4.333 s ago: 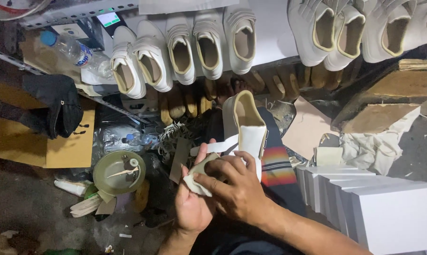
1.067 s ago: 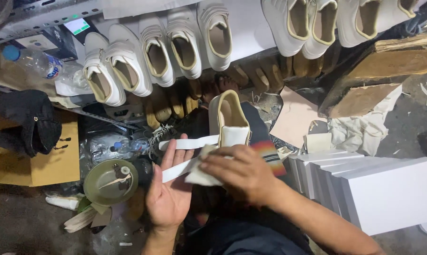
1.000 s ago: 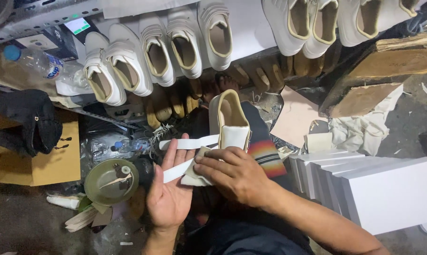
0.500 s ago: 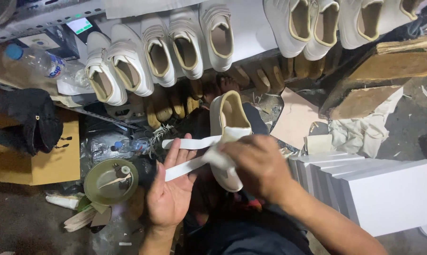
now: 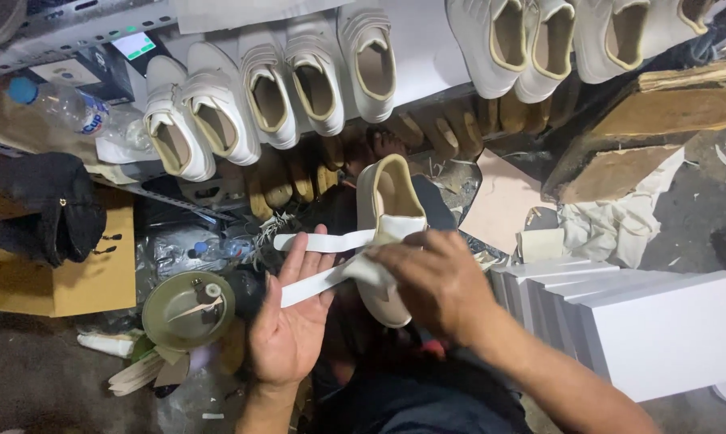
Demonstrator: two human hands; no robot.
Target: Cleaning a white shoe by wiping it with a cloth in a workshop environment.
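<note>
White shoe at frame centre, toe toward worker. Right hand closed over its front, pinching strap base. Left hand open, palm up, at 7 o'clock, lower strap across fingers. Row of white shoes at 11 o'clock; white boxes at 4 o'clock.

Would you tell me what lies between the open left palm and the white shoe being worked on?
In the head view, the shoe's two loose white straps cross the left hand's fingers.

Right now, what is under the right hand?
The white shoe, its front hidden by the right hand. Two white straps stick out left, over the open left hand.
</note>
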